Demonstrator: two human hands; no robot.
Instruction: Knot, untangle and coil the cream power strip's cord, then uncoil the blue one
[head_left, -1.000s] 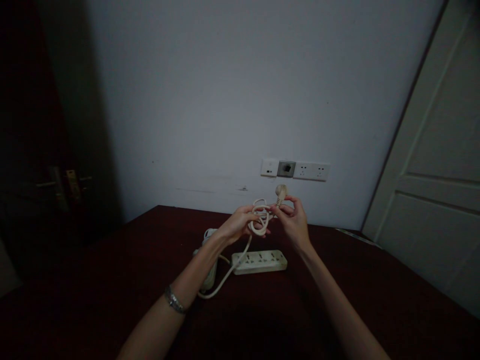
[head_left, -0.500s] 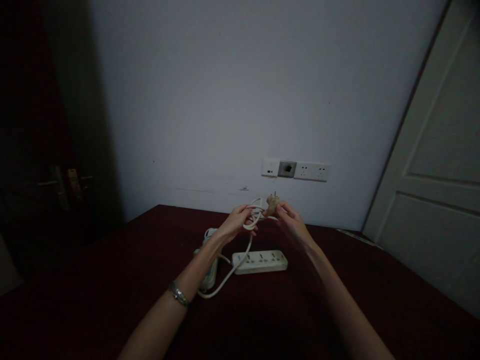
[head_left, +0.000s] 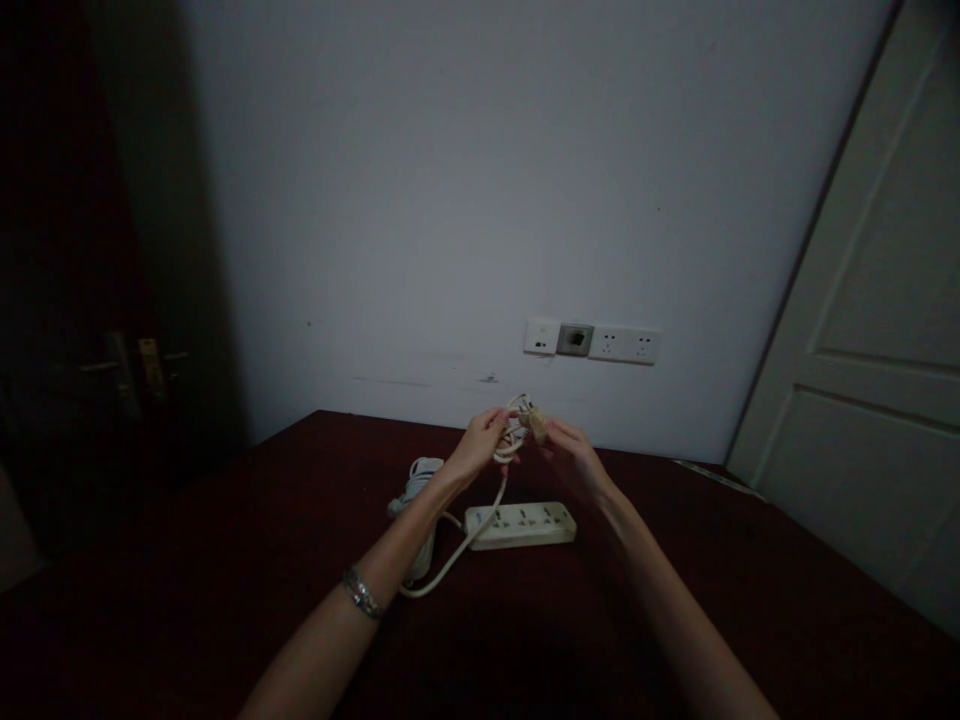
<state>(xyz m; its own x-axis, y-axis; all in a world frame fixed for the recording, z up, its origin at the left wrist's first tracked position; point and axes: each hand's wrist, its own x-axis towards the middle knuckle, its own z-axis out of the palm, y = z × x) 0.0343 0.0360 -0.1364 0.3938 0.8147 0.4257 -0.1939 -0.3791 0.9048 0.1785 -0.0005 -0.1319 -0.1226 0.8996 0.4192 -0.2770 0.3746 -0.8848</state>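
My left hand (head_left: 486, 441) is closed around loops of a white power cord (head_left: 453, 564). My right hand (head_left: 576, 455) grips the cord's off-white plug (head_left: 535, 425), close against the loops. From my left hand the cord hangs down and crosses in front of a white power strip (head_left: 520, 527) lying on the dark red table (head_left: 570, 630). Left of the strip lies a second white object with a coiled cord (head_left: 422, 480), partly hidden behind my left forearm.
Behind the table rises a pale wall with a row of sockets (head_left: 624, 345) and a grey wall plate (head_left: 574, 339). A white panelled door (head_left: 870, 420) stands at the right. At the left, a dark door has metal handles (head_left: 152, 368).
My right hand has brought the plug left and slightly down, turning it towards the cord loops. My left hand keeps its hold on the loops. The power strip has stayed put.
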